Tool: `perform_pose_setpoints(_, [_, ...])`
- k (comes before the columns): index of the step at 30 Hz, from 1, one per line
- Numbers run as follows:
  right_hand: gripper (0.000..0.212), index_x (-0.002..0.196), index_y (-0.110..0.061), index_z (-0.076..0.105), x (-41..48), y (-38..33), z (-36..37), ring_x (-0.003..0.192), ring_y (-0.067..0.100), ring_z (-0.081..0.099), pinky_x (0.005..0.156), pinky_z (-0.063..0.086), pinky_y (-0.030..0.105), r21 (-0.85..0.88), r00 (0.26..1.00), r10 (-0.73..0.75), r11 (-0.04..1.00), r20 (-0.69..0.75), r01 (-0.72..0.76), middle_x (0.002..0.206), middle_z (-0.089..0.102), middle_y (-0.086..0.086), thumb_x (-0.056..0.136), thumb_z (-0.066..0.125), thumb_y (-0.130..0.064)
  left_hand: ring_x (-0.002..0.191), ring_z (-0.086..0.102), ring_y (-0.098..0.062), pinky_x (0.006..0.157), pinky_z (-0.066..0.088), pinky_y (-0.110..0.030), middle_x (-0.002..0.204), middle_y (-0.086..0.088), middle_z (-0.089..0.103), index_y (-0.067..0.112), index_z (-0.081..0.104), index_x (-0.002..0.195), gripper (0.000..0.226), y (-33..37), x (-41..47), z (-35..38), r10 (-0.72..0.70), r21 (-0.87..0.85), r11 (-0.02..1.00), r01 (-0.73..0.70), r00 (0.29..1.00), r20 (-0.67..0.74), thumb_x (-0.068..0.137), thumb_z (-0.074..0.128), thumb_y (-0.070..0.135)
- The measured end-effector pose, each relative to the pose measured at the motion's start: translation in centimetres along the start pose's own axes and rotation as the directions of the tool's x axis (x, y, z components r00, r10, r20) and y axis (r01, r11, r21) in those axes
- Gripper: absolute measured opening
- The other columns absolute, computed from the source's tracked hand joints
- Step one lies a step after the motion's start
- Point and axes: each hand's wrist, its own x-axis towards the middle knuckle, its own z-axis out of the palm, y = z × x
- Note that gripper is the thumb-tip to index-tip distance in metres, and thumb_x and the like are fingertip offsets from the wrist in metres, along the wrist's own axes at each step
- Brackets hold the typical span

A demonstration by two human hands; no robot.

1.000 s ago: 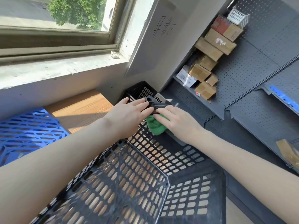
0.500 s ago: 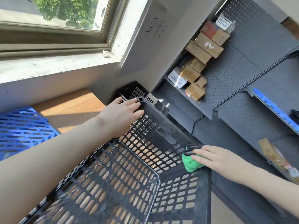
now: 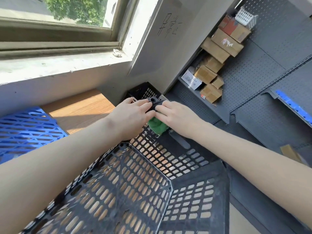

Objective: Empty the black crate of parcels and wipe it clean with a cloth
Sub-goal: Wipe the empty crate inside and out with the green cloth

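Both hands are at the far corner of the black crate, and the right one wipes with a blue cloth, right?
Nearly. The head view shows the cloth under the right hand is green, not blue. The left hand is beside it at the far corner of the black crate.
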Motion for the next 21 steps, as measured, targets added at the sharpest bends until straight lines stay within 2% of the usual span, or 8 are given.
perform_pose_setpoints(3, [0.028,0.108,-0.005,0.061,-0.9,-0.8,0.4,0.089,0.026,0.054,0.079,0.050,0.039,0.033,0.999,0.034,0.999,0.019,-0.035,0.102,0.061,0.009,0.093,0.037,-0.001,0.135,0.044,-0.025,0.098,0.045,-0.046,0.135,-0.011,0.055,0.013,0.060,0.121,0.042,0.0,0.0,0.0,-0.001,-0.005,1.000,0.001,1.000,-0.004,0.079,0.059,0.017])
perform_pose_setpoints(7, [0.036,0.113,-0.006,0.062,-6.0,-1.1,-0.5,0.096,0.026,0.058,0.085,0.051,0.037,0.096,0.996,0.000,0.995,0.092,-0.009,0.112,0.063,0.009,0.093,0.032,-0.006,0.149,0.015,-0.021,0.114,0.027,-0.046,0.157,-0.008,0.028,0.020,0.043,0.141,0.051,0.0,0.1,-0.1,-0.035,0.033,0.999,0.031,0.990,0.133,0.091,0.050,0.024])
perform_pose_setpoints(8, [0.035,0.111,-0.007,0.064,-7.7,-1.2,-0.8,0.096,0.025,0.058,0.085,0.051,0.035,0.101,0.994,-0.013,0.995,0.105,0.002,0.111,0.063,0.008,0.092,0.034,-0.006,0.150,0.012,-0.020,0.116,0.024,-0.046,0.159,-0.007,0.023,0.021,0.040,0.143,0.052,0.0,0.2,-0.2,-0.040,0.039,0.999,0.035,0.987,0.152,0.092,0.049,0.024])
perform_pose_setpoints(10, [0.028,0.110,-0.010,0.066,-11.1,-1.6,-1.2,0.096,0.023,0.059,0.084,0.051,0.033,0.117,0.985,-0.044,0.993,0.164,0.025,0.112,0.064,0.006,0.087,0.050,-0.007,0.150,0.009,-0.020,0.117,0.023,-0.046,0.160,-0.006,0.020,0.022,0.038,0.144,0.053,0.1,0.2,-0.3,-0.041,0.032,0.999,0.037,0.985,0.169,0.093,0.048,0.025])
perform_pose_setpoints(12, [0.030,0.109,-0.012,0.067,-14.4,-1.9,-1.5,0.093,0.022,0.061,0.081,0.053,0.032,0.133,0.974,-0.068,0.990,0.216,0.040,0.112,0.065,0.004,0.080,0.061,-0.009,0.150,0.008,-0.020,0.117,0.023,-0.046,0.160,-0.006,0.020,0.022,0.038,0.144,0.052,0.2,0.2,-0.4,-0.045,0.028,0.999,0.041,0.982,0.185,0.093,0.048,0.025])
perform_pose_setpoints(16, [0.036,0.107,-0.015,0.067,-18.8,-2.4,-1.8,0.091,0.021,0.061,0.075,0.054,0.032,0.137,0.951,-0.068,0.990,0.302,0.027,0.110,0.064,0.002,0.087,0.036,-0.012,0.150,0.006,-0.020,0.118,0.022,-0.046,0.161,-0.007,0.018,0.022,0.034,0.146,0.053,0.3,0.1,-0.8,-0.046,0.038,0.999,0.038,0.974,0.221,0.094,0.046,0.025])
perform_pose_setpoints(21, [0.027,0.101,-0.017,0.066,-18.0,-3.3,-0.6,0.086,0.019,0.057,0.070,0.052,0.030,0.167,0.949,-0.045,0.986,0.313,-0.008,0.102,0.064,-0.001,0.088,0.042,-0.014,0.150,0.007,-0.020,0.118,0.022,-0.046,0.159,-0.006,0.021,0.021,0.035,0.146,0.053,0.3,0.1,-0.9,-0.054,0.032,0.998,0.048,0.973,0.225,0.094,0.045,0.024])
